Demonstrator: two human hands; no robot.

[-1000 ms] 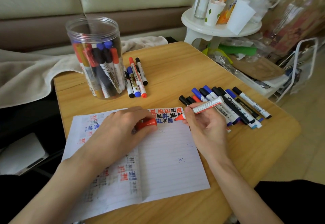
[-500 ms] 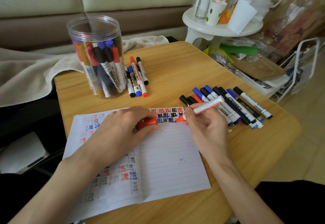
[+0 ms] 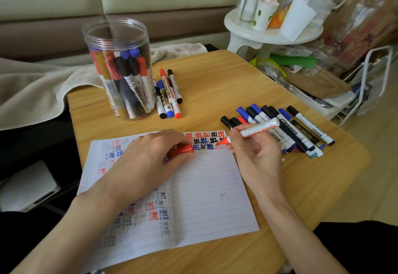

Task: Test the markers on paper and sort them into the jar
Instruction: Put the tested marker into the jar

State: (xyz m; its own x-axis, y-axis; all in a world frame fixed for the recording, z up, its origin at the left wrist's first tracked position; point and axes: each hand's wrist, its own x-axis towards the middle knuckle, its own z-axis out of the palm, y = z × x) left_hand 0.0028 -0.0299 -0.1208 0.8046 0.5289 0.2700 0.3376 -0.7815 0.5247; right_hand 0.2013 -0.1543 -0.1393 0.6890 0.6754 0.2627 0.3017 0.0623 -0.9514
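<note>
Pinching the red marker [image 3: 257, 128] pen-fashion between thumb and curled fingers, the right grip [image 3: 256, 157] sets its tip on the top edge of the paper [image 3: 211, 189], beside rows of red, blue and black test marks, likely to check the ink. The left grip [image 3: 148, 159] curls round the red cap [image 3: 183, 150] and rests on the sheet, probably to pin it and have the cap ready. Spare markers [image 3: 299, 127], untested I judge, lie in a row just right of the paper. A few others [image 3: 169, 95] lie beside the jar [image 3: 117, 37], which stands far left, partly filled. The wooden tabletop [image 3: 226, 80] sits by a sofa, a draped blanket [image 3: 32, 93] and a cluttered white stool [image 3: 273, 33].
</note>
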